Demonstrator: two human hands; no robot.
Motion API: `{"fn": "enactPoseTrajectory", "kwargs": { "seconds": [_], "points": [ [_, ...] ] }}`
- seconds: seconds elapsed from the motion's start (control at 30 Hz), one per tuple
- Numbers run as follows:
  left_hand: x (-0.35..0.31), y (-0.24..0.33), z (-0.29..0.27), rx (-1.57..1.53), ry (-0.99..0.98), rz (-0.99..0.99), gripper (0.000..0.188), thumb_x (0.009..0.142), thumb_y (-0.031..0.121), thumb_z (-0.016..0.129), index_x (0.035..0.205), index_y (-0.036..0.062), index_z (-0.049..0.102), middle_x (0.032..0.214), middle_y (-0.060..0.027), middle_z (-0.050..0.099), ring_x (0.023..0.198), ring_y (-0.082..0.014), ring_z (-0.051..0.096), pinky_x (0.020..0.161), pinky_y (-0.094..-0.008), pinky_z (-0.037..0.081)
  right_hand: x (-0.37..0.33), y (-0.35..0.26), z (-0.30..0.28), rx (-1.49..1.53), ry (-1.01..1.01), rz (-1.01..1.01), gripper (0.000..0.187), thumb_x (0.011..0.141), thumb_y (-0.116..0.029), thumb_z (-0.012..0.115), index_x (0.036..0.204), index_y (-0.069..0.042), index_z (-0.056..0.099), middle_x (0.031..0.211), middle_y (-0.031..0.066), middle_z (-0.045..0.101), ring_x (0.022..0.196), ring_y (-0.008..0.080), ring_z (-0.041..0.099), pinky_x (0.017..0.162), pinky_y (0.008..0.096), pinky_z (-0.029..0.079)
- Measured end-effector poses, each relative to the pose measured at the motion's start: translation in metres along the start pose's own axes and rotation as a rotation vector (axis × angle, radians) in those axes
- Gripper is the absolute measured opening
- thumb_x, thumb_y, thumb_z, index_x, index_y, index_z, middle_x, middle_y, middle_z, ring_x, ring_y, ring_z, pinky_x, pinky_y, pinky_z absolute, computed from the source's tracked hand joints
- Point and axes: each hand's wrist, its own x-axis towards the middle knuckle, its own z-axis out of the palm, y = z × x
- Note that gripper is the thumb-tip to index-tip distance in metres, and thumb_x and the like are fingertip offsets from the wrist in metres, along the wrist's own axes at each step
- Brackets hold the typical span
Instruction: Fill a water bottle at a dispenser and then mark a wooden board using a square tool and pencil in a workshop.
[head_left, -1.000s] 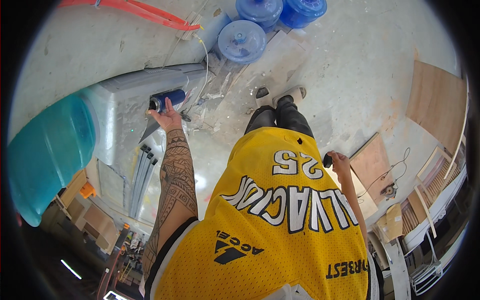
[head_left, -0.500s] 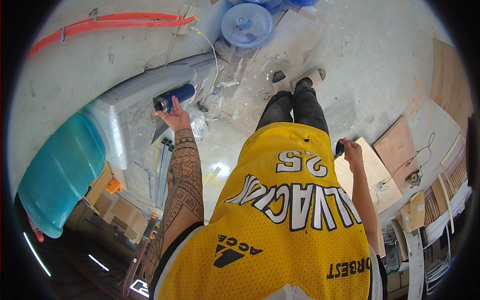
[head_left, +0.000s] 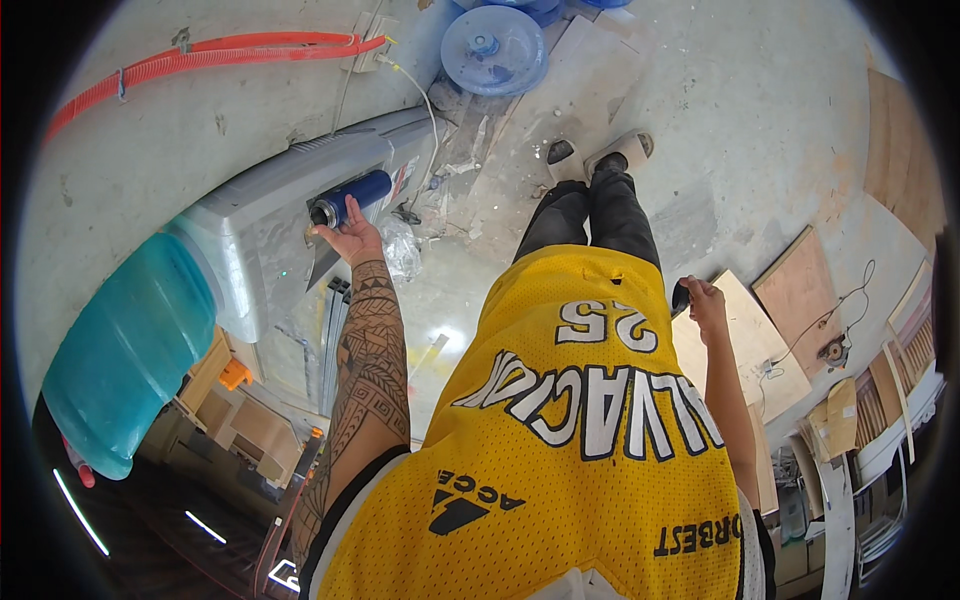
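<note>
A dark blue metal flask [head_left: 365, 190] stands at the front of a grey water dispenser [head_left: 225, 235], its open mouth towards the dispenser's top. My left hand [head_left: 350, 240] is at the flask's upper part, fingers along its side and thumb near the mouth; part of the grip is hidden. A large teal water bottle [head_left: 130, 340] sits on top of the dispenser. By my right hip, my right hand [head_left: 707, 303] is closed on a small black round thing [head_left: 680, 299], which looks like a lid and is partly hidden behind my yellow jersey.
Blue water jugs [head_left: 495, 60] stand on the floor ahead. An orange-red corrugated hose [head_left: 230, 45] runs along the wall, and a white cable [head_left: 425, 95] hangs down beside the dispenser. Wooden boards [head_left: 795, 280] and a corded tool [head_left: 832, 350] lie to my right.
The view has shifted very slightly. Both hands keep their places, the left at the flask and the right on the black thing.
</note>
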Motion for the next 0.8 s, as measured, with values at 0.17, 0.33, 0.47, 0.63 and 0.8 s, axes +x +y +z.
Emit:
{"fn": "enactPoseTrajectory", "kwargs": {
  "seconds": [0.17, 0.33, 0.47, 0.63, 0.8],
  "points": [
    [0.003, 0.008, -0.008, 0.006, -0.058, 0.012, 0.123, 0.082, 0.051, 0.083, 0.156, -0.0033, 0.002, 0.155, -0.0215, 0.026, 0.131, -0.0466, 0.053, 0.114, -0.0505, 0.051, 0.002, -0.014, -0.005, -0.035, 0.009, -0.023, 0.037, 0.103, -0.035, 0.062, 0.111, -0.002, 0.077, 0.062, -0.0069, 0.047, 0.051, 0.0053, 0.041, 0.048, 0.0254, 0.035],
    [-0.01, -0.001, 0.004, 0.062, -0.064, 0.06, 0.131, 0.078, 0.052, 0.085, 0.155, -0.0052, -0.004, 0.154, -0.0229, 0.028, 0.131, -0.0466, 0.053, 0.113, -0.0505, 0.051, 0.003, -0.022, -0.016, -0.03, 0.022, -0.043, 0.037, 0.102, -0.036, 0.062, 0.11, -0.003, 0.077, 0.062, -0.0066, 0.048, 0.051, 0.0059, 0.042, 0.048, 0.0254, 0.036],
    [-0.017, -0.005, 0.014, 0.007, -0.02, 0.025, 0.121, 0.08, 0.053, 0.083, 0.154, -0.003, 0.006, 0.154, -0.0225, 0.029, 0.131, -0.0474, 0.053, 0.114, -0.0528, 0.05, 0.001, -0.028, -0.023, -0.039, 0.025, -0.059, 0.037, 0.102, -0.036, 0.062, 0.109, -0.003, 0.078, 0.062, -0.0064, 0.048, 0.051, 0.0061, 0.043, 0.049, 0.0253, 0.036],
    [-0.009, 0.0, 0.004, -0.01, -0.009, 0.037, 0.134, 0.079, 0.052, 0.085, 0.157, -0.0022, -0.009, 0.156, -0.0227, 0.026, 0.13, -0.0468, 0.054, 0.114, -0.051, 0.05, -0.001, -0.036, -0.024, -0.058, 0.002, -0.082, 0.037, 0.102, -0.036, 0.062, 0.107, -0.003, 0.078, 0.062, -0.0063, 0.048, 0.051, 0.0062, 0.044, 0.049, 0.0255, 0.037],
    [-0.003, 0.0, -0.001, -0.026, 0.013, 0.024, 0.103, 0.085, 0.051, 0.08, 0.155, 0.0002, 0.025, 0.157, -0.0162, 0.028, 0.129, -0.0458, 0.055, 0.112, -0.0498, 0.051, -0.003, -0.045, -0.028, -0.056, 0.007, -0.117, 0.037, 0.102, -0.036, 0.062, 0.105, -0.003, 0.078, 0.063, -0.0059, 0.049, 0.051, 0.006, 0.044, 0.048, 0.025, 0.037]
  ]
}}
